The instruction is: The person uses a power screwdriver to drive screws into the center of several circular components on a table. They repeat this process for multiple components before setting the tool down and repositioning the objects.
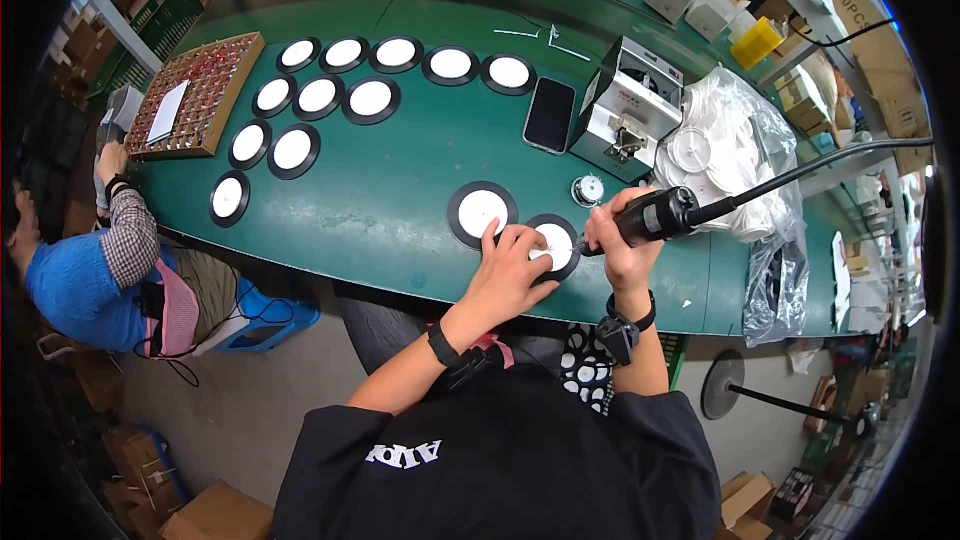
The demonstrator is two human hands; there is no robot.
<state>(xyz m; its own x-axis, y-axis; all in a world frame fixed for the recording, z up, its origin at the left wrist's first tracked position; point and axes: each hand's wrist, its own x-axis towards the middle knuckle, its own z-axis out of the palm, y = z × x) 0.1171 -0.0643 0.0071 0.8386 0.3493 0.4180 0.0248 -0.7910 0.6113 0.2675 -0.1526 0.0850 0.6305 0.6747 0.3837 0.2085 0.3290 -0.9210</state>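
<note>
My right hand [625,245] is closed round a black electric screwdriver [655,218], its tip slanting down to the left. The tip meets the right side of a white disc with a black rim [562,240]. Over that disc's left side, my left hand [508,268] grips it with bent fingers, the thumb near its front edge. Whether a small part is between the fingertips is hidden. Another black-rimmed white disc [482,210] lies just left, with my left index finger over its edge. A small round metal part [588,190] stands behind the screwdriver.
Several black-rimmed discs [370,98] lie in rows at the back left. A phone [550,115], a metal machine box [630,108] and a bag of white discs [715,140] stand behind my right hand. A cable [820,175] runs right. Another person [90,275] sits left by a partitioned tray [205,90].
</note>
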